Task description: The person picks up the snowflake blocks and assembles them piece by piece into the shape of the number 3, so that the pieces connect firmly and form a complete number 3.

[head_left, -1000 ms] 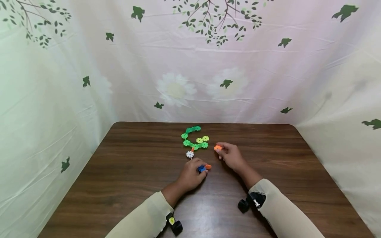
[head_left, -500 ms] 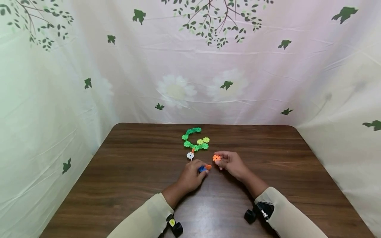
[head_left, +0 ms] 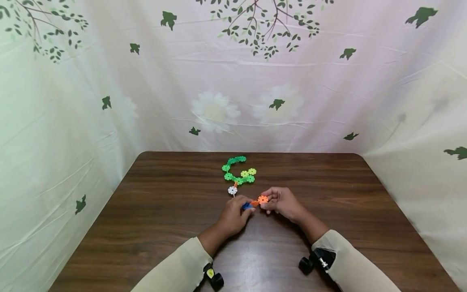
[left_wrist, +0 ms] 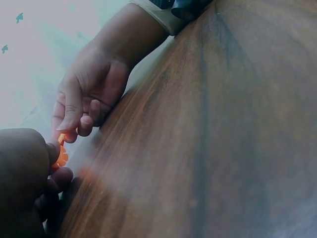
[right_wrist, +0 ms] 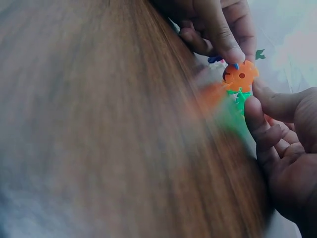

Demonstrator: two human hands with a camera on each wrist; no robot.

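Observation:
My left hand (head_left: 233, 213) grips a blue notched flower disc (head_left: 247, 206) that has an orange flower disc (head_left: 254, 204) joined to its right. Between thumb and fingers, my right hand (head_left: 286, 202) pinches a second orange flower disc (head_left: 263, 199). The two orange discs meet at their edges; whether they are interlocked I cannot tell. Just beyond the left hand is a white disc (head_left: 232, 190), linked by a small orange piece (head_left: 235, 184) to a curved chain of green discs (head_left: 228, 177). Two yellow discs (head_left: 245, 173) sit at the chain's right end. Fingers partly hide the blue disc.
The hands work over a brown wooden table (head_left: 164, 211). A pale cloth (head_left: 240, 81) printed with leaves and birds hangs behind and at both sides. Black wrist cameras (head_left: 305, 265) are strapped on both sleeves.
My right hand has come toward me and then left with its orange disc, which now touches the orange disc at the left hand. The left hand has stayed nearly still.

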